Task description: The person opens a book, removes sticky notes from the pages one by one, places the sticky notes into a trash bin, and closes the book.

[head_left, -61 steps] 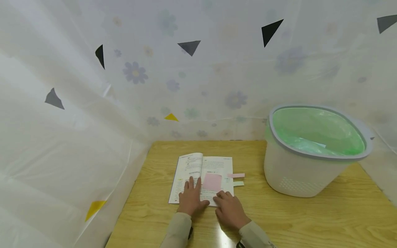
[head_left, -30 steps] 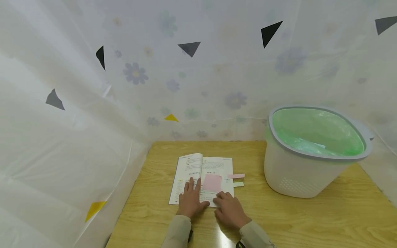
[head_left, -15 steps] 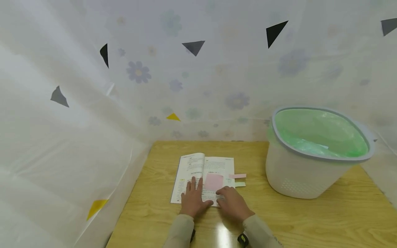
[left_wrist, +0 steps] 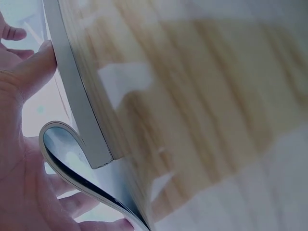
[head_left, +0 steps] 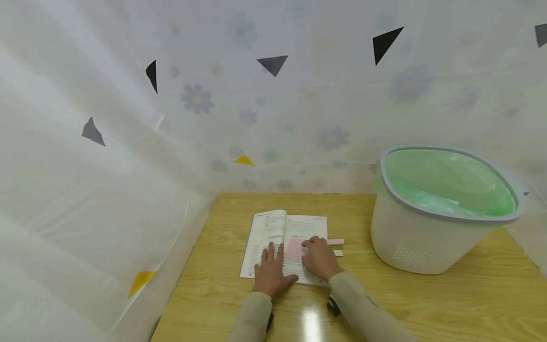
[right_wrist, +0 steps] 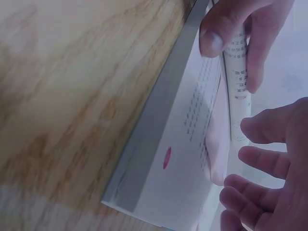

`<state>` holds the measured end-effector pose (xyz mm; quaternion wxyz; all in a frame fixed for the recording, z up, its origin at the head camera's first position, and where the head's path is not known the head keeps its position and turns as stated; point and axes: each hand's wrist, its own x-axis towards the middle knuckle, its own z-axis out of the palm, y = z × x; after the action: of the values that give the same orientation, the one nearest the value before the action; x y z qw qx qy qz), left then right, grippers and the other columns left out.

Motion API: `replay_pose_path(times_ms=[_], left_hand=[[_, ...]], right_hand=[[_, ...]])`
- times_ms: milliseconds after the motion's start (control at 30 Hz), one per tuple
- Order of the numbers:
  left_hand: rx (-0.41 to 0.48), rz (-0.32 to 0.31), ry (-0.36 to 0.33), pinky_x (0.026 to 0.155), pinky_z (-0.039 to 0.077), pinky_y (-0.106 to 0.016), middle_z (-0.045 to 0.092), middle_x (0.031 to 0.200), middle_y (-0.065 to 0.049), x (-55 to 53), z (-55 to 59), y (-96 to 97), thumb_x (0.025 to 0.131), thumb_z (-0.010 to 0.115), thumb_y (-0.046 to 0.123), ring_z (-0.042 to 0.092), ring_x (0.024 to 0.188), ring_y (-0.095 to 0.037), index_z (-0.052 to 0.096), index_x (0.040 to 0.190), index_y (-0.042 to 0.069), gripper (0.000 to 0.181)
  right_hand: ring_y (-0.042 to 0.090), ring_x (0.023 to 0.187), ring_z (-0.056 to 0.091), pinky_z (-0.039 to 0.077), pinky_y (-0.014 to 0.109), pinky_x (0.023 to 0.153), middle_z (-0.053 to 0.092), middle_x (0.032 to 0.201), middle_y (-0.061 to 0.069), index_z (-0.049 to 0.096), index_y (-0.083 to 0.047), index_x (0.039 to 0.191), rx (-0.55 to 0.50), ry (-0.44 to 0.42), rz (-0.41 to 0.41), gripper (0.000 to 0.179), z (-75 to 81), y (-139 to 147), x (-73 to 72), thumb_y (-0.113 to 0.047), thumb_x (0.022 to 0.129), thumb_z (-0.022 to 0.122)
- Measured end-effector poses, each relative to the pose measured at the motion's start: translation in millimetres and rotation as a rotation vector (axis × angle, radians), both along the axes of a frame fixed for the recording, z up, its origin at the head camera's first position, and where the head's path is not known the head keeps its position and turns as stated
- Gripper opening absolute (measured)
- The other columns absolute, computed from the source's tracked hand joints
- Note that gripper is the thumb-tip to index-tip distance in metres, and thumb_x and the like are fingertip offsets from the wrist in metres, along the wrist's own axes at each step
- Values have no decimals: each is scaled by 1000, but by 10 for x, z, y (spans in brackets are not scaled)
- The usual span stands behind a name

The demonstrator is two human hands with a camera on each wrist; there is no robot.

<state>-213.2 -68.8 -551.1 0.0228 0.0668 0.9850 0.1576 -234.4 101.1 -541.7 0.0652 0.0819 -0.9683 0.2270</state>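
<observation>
An open book (head_left: pixel 306 224) with printed text lies on the table, a pink sticky note (head_left: pixel 295 250) on its right page. My left hand (head_left: pixel 270 275) rests on the lower left page and the spine with fingers spread, its thumb (right_wrist: pixel 214 41) on the right page in the right wrist view. My right hand (head_left: pixel 320 260) is over the right page at the note's right edge. In the right wrist view its loosely bent fingers (right_wrist: pixel 252 195) pinch nothing. A pink tab (head_left: pixel 336 242) and a pale green tab (head_left: pixel 338 253) stick out from the right page edge, partly behind that hand.
A white basket (head_left: pixel 412 237) with a grey rim and green lining stands on the right of the wooden table (head_left: pixel 231 304). White flowered sheeting (head_left: pixel 333 104) hangs behind and at the left, bearing black, grey and yellow triangles.
My right hand has moved up from the book's lower edge to the sticky note's right side. The left hand keeps its place on the book. The head view has shifted slightly.
</observation>
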Motion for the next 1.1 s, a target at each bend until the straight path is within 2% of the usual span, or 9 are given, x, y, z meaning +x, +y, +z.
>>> replay_pose_path(times_ms=[233,433,667,933,1100], left_hand=[[0,-3,8,104,38,-72,26,164,-17,11,7,-12,75,78,59,32,147,-42,31,156,18,103],[4,0,-10,106,37,-71,25,164,-17,45,23,0,75,78,59,30,148,-42,30,157,19,103],[3,-9,-7,107,36,-71,24,165,-16,23,30,24,77,77,58,30,149,-41,28,157,20,102],[21,-4,-37,108,32,-74,22,165,-16,28,13,0,77,78,56,26,150,-43,27,158,19,102],[32,7,-40,108,31,-74,21,166,-17,34,19,-38,77,78,54,25,150,-43,27,158,19,102]], right_hand=[[34,106,60,55,48,86,64,119,19,66,-2,121,99,8,-10,42,-27,-19,-72,-24,86,71],[34,98,59,53,48,84,64,113,18,67,-2,111,153,26,5,35,-114,14,-90,-24,84,73],[35,96,59,53,49,83,65,108,18,70,-1,105,105,52,-13,27,-114,47,-111,-17,84,68],[34,107,59,51,50,95,64,118,18,69,-2,117,32,-79,-31,34,-93,36,-158,-18,88,65],[35,104,61,50,50,95,66,114,18,70,-2,115,-35,-77,-14,30,-69,34,-197,-14,88,63]])
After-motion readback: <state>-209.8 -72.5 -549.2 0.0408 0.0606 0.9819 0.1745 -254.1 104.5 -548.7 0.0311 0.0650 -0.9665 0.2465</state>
